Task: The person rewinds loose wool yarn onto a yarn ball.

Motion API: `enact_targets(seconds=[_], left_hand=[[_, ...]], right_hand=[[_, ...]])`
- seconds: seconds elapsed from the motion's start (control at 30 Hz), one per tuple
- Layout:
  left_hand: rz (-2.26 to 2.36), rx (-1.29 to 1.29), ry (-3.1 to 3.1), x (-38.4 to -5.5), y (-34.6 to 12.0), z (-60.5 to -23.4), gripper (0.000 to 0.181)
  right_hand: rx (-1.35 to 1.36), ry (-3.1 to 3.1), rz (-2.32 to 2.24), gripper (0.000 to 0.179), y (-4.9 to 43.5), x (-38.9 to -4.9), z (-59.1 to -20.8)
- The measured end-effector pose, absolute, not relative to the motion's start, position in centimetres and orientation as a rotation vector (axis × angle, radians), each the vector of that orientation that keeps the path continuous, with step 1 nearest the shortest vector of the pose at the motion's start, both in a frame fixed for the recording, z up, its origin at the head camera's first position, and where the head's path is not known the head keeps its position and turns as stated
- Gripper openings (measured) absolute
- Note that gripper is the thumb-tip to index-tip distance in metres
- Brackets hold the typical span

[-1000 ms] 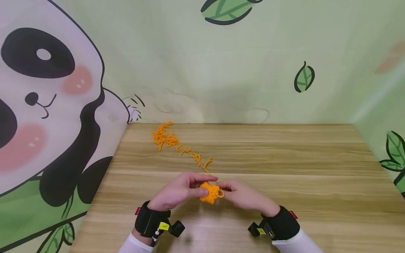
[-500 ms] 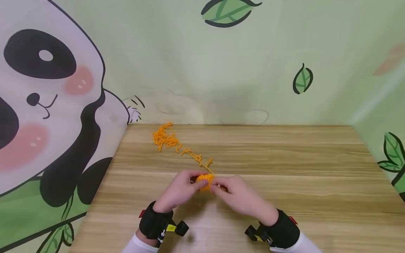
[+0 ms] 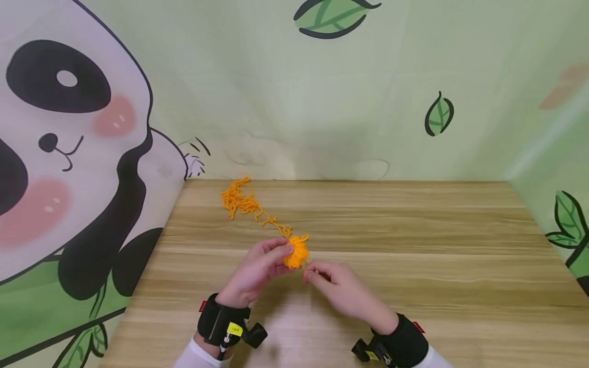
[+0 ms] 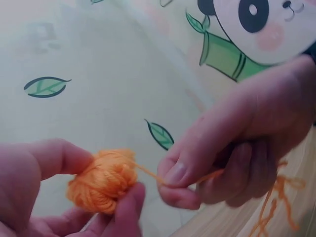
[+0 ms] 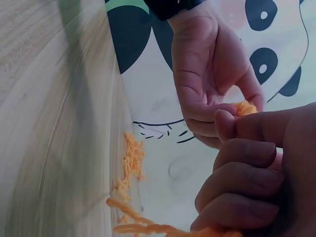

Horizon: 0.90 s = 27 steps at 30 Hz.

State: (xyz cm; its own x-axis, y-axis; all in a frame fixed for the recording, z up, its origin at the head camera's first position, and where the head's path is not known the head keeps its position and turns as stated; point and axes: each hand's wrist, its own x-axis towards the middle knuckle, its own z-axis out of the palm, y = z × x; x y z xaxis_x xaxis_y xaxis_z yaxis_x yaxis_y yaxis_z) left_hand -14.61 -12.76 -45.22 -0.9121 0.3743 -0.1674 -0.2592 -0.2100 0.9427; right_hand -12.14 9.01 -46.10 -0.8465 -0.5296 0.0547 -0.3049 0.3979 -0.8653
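Note:
In the head view my left hand [image 3: 257,266] grips a small ball of orange yarn [image 3: 296,253], thumb on one side and fingers on the other. My right hand [image 3: 342,286] is just right of the ball, its fingers curled. The left wrist view shows a taut yarn strand [image 4: 147,171] running from the ball [image 4: 102,180] to the pinched thumb and forefinger of the right hand [image 4: 237,148]. More of that strand passes through the curled fingers. In the right wrist view the ball is mostly hidden behind the fingers.
A loose tangle of orange yarn [image 3: 239,198] lies at the back left of the wooden table [image 3: 391,220]. A knotted trail of yarn [image 3: 271,220] leads from it toward the ball. Behind the table hangs a printed panda backdrop [image 3: 294,102].
The yarn ball has been turned in my left hand and moved slightly up and left. My right hand has passed across it and drawn back a little to the lower right.

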Motion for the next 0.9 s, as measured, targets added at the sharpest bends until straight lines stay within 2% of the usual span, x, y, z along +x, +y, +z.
enact_targets(seconds=[0.2,0.37,0.47,0.63,0.8,0.9], left_hand=[[2.346,0.023,1.5,-14.3,-12.2,-44.9,0.012],[2.534,-0.083,1.363,-14.1,-11.9,-44.7,0.007],[2.544,-0.066,1.341,-13.8,-11.8,-44.4,0.006],[2.309,0.146,1.434,-13.5,-12.1,-44.0,0.013],[1.958,0.339,1.754,-13.4,-12.3,-44.3,0.024],[1.8,0.338,2.001,-13.5,-12.3,-44.6,0.027]], right_hand=[[-0.725,2.292,-1.52,0.019,8.8,-11.9,-46.5],[-0.742,2.162,-1.608,0.02,8.3,-11.3,-46.2],[-0.717,2.161,-1.627,0.021,8.2,-11.3,-46.3],[-0.69,2.176,-1.616,0.022,9.1,-12.8,-46.6],[-0.712,2.246,-1.558,0.019,10.4,-14.6,-46.2],[-0.703,2.345,-1.511,0.02,10.8,-15.0,-45.3]])
